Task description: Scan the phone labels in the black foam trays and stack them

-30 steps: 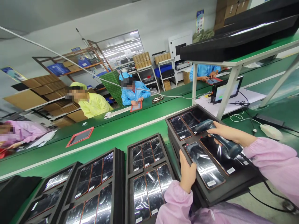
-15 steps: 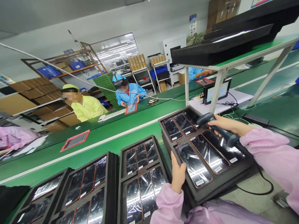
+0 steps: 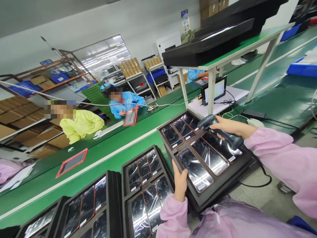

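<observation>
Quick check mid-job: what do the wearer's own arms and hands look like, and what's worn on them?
Both arms are in loose, light pink long sleeves. The left sleeve and right sleeve are each gathered into an elastic cuff at the wrist. The left hand and right hand are bare, with no gloves. No watch, ring or fabric marking shows.

Tilted black tray [image 3: 224, 180] holds six glossy screens [image 3: 195, 168] in two rows, dark scanner [image 3: 231, 139] just above them.

Pale grey wall [image 3: 99, 19], long green conveyor bench [image 3: 111, 145], metal shelving [image 3: 64, 80], bright interior window [image 3: 106, 56], grey floor [image 3: 269, 201]
</observation>
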Tool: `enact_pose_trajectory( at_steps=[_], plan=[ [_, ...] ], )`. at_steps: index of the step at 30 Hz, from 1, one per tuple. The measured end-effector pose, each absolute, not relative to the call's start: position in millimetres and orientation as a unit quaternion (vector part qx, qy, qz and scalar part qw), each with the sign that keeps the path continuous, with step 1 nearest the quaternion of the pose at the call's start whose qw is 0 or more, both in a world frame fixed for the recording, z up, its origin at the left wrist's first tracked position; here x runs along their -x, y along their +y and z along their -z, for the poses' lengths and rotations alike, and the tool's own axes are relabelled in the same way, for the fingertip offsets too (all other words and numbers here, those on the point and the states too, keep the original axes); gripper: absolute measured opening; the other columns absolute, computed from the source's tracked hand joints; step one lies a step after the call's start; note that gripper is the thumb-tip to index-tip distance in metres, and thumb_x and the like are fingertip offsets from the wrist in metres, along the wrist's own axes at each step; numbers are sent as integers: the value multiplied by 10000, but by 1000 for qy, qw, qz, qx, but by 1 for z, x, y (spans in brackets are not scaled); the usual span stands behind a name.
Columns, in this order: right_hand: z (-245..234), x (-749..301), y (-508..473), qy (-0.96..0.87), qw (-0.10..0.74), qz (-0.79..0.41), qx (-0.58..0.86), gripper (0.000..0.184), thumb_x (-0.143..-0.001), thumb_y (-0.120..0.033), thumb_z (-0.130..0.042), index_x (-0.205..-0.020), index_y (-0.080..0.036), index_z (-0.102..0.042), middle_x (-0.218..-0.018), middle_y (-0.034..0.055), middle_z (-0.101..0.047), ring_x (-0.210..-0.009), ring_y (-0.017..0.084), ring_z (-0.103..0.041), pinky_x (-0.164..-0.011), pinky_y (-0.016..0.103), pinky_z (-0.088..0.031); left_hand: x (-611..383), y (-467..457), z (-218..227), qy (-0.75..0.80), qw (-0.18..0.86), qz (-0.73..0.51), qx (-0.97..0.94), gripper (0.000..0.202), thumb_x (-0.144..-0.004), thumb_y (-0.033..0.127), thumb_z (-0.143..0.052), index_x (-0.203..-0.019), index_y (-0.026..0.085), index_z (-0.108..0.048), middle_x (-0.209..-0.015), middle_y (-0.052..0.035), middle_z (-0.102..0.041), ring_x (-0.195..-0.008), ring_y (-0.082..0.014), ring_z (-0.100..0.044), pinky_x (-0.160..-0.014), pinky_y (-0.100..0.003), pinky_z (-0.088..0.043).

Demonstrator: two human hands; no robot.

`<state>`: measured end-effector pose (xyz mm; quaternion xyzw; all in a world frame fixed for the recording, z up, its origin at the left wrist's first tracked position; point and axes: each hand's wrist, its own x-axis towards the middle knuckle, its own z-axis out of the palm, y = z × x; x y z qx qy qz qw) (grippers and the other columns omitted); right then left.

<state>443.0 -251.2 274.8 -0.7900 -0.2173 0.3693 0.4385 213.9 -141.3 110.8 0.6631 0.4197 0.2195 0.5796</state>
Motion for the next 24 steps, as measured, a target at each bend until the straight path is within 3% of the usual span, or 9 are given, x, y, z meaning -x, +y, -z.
enact_pose_trajectory(
  at_steps=[7, 14, 24],
  plan=[
    [-287, -436, -248, -226, 412, -371, 801, 147, -897, -105, -467, -958, -190, -363, -564, -82, -455, -357, 82, -447, -350, 188, -373, -213, -141, -107, 425, 572, -224, -665, 777, -727, 210, -475, -1455, 94, -228, -1534, -115, -272, -1393, -213, -296, -1147, -290, -211],
    [-286, -436, -253, -253, 420, -362, 793, 202, -877, -50, -446, -974, -197, -346, -617, -82, -470, -348, 73, -435, -338, 196, -352, -215, -141, -109, 421, 586, -224, -655, 827, -716, 228, -466, -1460, 39, -157, -1532, -151, -258, -1405, -214, -268, -1158, -305, -178],
    [-284, -439, -254, -261, 433, -360, 784, 241, -848, -87, -544, -968, -196, -366, -604, -79, -467, -376, 87, -448, -336, 204, -343, -215, -140, -104, 427, 597, -237, -637, 831, -699, 231, -485, -1463, 102, -185, -1519, -110, -309, -1385, -200, -315, -1144, -293, -215]
  ],
)
